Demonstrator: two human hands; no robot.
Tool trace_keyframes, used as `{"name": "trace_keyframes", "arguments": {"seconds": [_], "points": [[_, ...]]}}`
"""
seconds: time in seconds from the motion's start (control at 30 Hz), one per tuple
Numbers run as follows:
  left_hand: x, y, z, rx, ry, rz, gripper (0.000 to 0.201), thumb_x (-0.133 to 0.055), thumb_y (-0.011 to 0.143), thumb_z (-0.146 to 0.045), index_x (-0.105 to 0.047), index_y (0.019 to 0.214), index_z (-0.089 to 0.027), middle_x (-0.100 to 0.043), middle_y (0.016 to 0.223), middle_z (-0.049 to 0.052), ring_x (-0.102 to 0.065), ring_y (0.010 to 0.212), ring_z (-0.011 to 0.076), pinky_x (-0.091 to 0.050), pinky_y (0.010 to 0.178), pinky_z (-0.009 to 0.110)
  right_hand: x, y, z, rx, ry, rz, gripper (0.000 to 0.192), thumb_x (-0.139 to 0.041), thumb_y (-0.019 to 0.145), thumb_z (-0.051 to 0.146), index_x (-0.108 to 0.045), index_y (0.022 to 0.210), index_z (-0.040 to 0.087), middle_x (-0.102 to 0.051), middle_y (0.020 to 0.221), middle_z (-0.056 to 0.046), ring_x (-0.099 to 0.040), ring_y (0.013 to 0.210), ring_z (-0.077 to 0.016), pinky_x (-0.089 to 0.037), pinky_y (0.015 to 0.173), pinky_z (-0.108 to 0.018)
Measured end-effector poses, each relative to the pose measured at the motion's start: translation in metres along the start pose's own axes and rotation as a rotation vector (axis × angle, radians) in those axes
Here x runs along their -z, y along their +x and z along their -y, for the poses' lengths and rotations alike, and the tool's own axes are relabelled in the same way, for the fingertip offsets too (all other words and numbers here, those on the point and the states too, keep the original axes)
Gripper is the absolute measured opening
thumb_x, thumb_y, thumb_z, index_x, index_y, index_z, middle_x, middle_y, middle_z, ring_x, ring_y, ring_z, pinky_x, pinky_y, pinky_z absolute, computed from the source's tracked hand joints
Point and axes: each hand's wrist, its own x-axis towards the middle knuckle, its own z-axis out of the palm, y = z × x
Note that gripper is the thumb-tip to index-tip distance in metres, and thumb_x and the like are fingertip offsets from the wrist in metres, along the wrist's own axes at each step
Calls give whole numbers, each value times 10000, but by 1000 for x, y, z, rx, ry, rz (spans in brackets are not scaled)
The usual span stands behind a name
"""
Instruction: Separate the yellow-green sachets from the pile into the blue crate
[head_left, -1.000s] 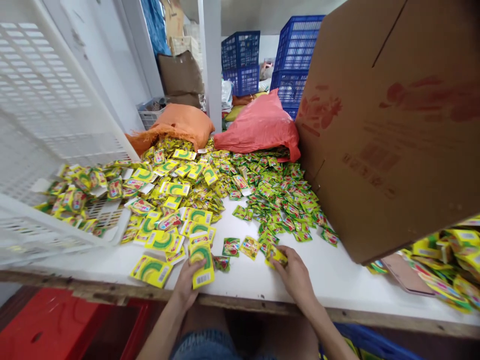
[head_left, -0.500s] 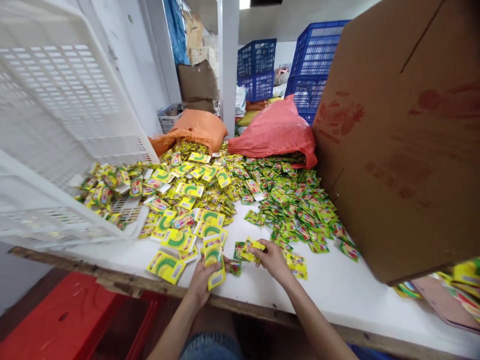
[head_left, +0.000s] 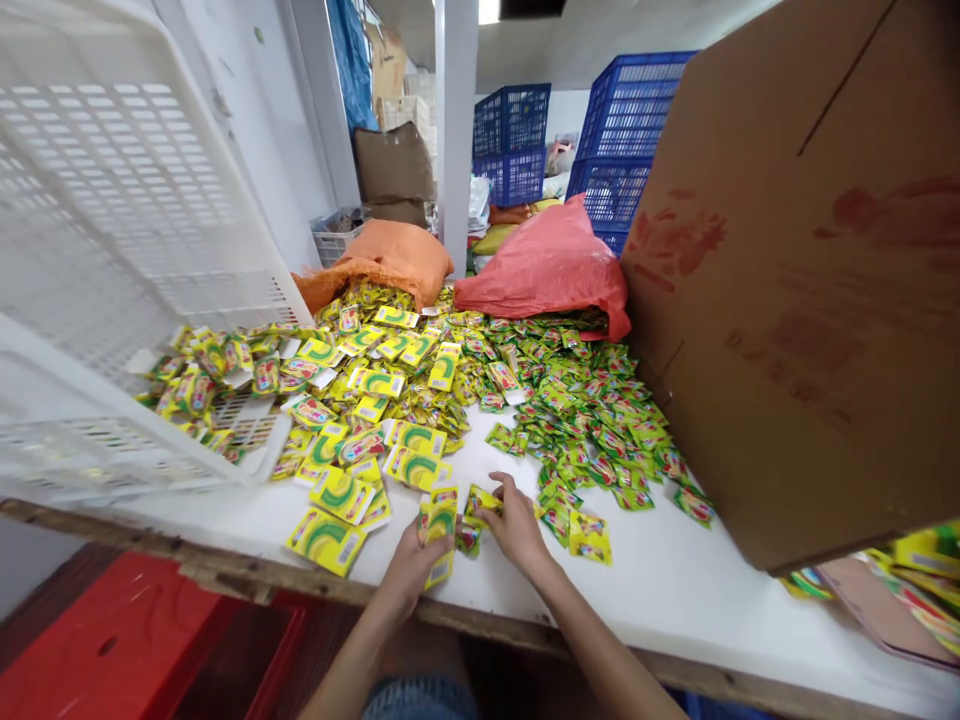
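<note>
Head view shows the left hand closed around a small stack of yellow sachets, held upright at the near edge of the white desk. Just to its right, the right hand pinches a green sachet and lies almost touching the stack. Loose green sachets lie farther right, nearer the right hand; larger yellow ones spread to the left.

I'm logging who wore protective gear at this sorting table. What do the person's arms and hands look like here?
Both hands, left and right, are bare: no gloves, rings, watch or bands show. The forearms are bare as far as the frame's edge, with no sleeves in view. Blue denim shows at the lap.
</note>
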Motion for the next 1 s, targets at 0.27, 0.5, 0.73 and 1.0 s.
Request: {"name": "trace_keyframes", "arguments": {"seconds": [0.27,0.5,0.73,1.0], "points": [[-15,-11,-12,-261,217,-78,476,-593,748,-301,-423,1177,-184,-645,953,71,-601,910,204,-437,862,340,41,-27,13,-56,520,94,325,-585,741,427,-520,962,197,-647,888,-35,-610,782,-190,-487,681,-290],[-45,-20,-6,-467,792,-39,520,-602,722,-320,-429,1189,-169,-527,1133,120,-472,1079,277,-354,929,432,70,-50,20,-210,701,-77,468,-672,674,457,-535,1022,176,-636,745,-17,-542,557,-129,-393,445,-207],[-59,-19,0,-573,1125,35,499,-638,659,-272,-480,1121,-170,-565,1008,94,-494,970,281,-355,848,420,84,-59,21,-74,340,-110,354,-606,734,446,-551,970,188,-630,760,-24,-551,631,-162,-427,557,-249],[-62,-24,5,-609,1248,35,445,-606,665,-167,-491,1094,-186,-569,987,65,-485,959,259,-335,837,396,75,-57,12,119,-117,86,171,-596,731,272,-651,881,211,-614,921,-68,-569,918,-245,-431,807,-342]]}}
